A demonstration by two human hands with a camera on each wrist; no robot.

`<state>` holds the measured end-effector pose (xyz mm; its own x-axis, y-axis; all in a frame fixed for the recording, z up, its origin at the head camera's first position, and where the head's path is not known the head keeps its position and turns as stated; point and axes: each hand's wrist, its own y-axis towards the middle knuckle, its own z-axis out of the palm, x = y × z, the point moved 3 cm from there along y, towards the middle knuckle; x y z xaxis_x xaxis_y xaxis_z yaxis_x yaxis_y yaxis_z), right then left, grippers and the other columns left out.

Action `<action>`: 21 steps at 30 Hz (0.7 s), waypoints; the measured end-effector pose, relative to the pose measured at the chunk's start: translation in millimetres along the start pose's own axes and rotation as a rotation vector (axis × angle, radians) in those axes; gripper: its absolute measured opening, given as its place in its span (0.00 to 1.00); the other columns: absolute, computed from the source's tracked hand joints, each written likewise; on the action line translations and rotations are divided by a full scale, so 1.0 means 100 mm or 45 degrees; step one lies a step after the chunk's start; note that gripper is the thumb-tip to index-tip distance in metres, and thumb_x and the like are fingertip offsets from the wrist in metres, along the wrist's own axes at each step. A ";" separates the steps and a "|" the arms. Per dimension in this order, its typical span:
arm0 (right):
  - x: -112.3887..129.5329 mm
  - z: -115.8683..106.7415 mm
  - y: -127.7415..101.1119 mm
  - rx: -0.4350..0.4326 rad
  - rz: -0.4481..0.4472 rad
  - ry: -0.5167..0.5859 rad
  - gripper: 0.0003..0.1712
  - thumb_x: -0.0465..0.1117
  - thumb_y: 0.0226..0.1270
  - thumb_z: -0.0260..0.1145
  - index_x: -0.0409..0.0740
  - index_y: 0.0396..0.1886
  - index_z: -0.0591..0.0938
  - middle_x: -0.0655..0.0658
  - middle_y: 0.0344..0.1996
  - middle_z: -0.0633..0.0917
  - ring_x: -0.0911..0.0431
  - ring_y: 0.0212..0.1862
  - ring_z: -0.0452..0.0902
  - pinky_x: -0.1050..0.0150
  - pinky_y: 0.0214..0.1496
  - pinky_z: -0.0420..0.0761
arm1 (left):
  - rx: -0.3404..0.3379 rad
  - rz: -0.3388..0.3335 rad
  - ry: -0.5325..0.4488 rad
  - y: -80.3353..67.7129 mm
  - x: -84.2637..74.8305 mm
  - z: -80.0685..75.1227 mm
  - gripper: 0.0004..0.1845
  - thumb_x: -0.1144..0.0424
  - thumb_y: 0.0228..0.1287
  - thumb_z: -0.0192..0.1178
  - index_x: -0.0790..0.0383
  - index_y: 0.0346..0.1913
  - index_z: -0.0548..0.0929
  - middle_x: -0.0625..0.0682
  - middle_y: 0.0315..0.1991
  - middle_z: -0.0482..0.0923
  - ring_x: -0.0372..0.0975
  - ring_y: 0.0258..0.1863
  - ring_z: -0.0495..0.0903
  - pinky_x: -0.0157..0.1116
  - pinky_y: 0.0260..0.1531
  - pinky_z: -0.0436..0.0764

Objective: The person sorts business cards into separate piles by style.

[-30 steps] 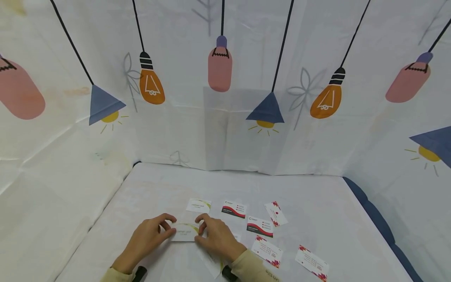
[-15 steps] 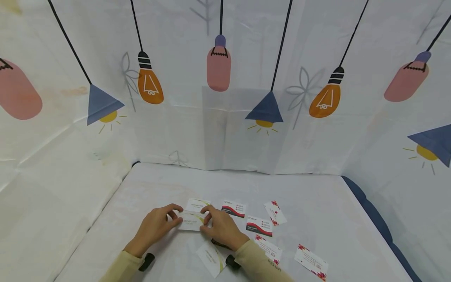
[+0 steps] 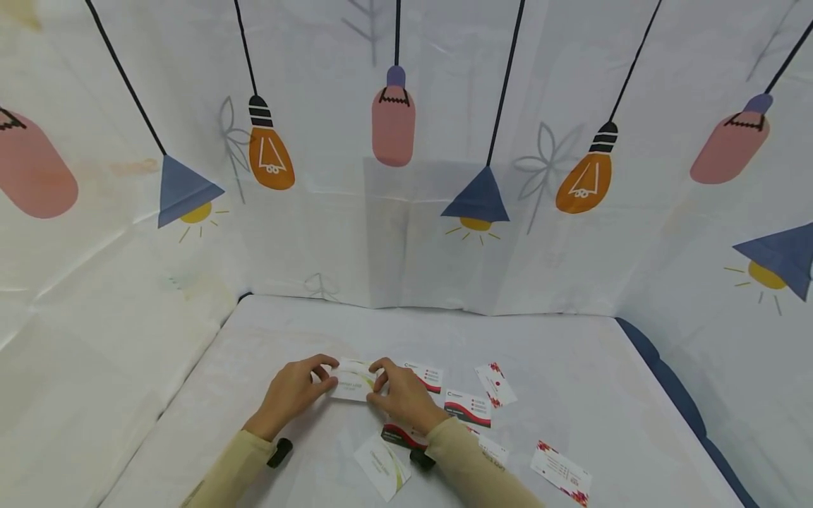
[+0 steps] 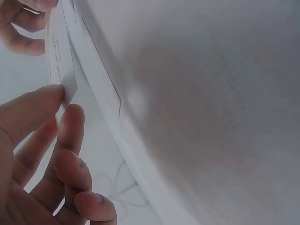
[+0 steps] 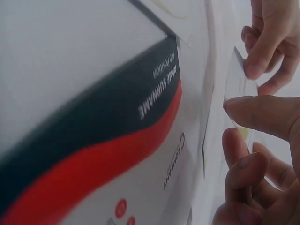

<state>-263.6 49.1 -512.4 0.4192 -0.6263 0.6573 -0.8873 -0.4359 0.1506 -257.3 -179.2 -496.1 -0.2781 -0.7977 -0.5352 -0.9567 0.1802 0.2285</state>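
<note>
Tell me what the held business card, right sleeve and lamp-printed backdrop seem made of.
Held business card: probably matte card stock; it looks flat with crisp edges.
Right sleeve: likely matte fabric; no shine shows.
Lamp-printed backdrop: thin, dull sheeting, cloth or plastic unclear; creases show.

White, green-swirled card point(image 3: 351, 388), raised

The right sleeve point(image 3: 466, 451) is pale khaki with small dark lettering point(image 3: 494, 463). Just left of it sits a stubby black block point(image 3: 420, 461). Well left of it is the left sleeve point(image 3: 231, 467), also khaki, a second black block point(image 3: 280, 453) beside it.
</note>
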 end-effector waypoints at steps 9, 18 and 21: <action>-0.08 -0.03 0.12 0.018 0.077 0.056 0.25 0.44 0.61 0.76 0.50 0.56 0.78 0.62 0.31 0.82 0.65 0.34 0.76 0.64 0.44 0.75 | 0.012 -0.018 -0.068 0.16 0.07 0.08 0.14 0.57 0.61 0.73 0.50 0.49 0.87 0.41 0.30 0.83 0.33 0.20 0.72 0.33 0.21 0.71; -0.14 -0.05 0.24 0.017 0.084 0.045 0.26 0.41 0.61 0.76 0.48 0.58 0.79 0.58 0.33 0.85 0.64 0.34 0.76 0.61 0.46 0.75 | 0.040 -0.042 -0.045 0.33 0.10 0.10 0.14 0.57 0.61 0.73 0.52 0.50 0.86 0.43 0.30 0.84 0.35 0.21 0.72 0.35 0.23 0.72; -0.17 -0.06 0.29 0.010 0.077 0.030 0.26 0.40 0.60 0.76 0.47 0.58 0.79 0.57 0.33 0.85 0.63 0.33 0.76 0.62 0.45 0.75 | 0.038 -0.045 -0.030 0.39 0.10 0.11 0.14 0.58 0.61 0.73 0.52 0.50 0.87 0.43 0.30 0.84 0.35 0.21 0.72 0.36 0.24 0.71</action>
<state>-297.3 51.1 -515.1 0.3598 -0.6363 0.6824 -0.9094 -0.4027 0.1040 -298.5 -173.9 -502.0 -0.2455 -0.7900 -0.5618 -0.9681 0.1694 0.1848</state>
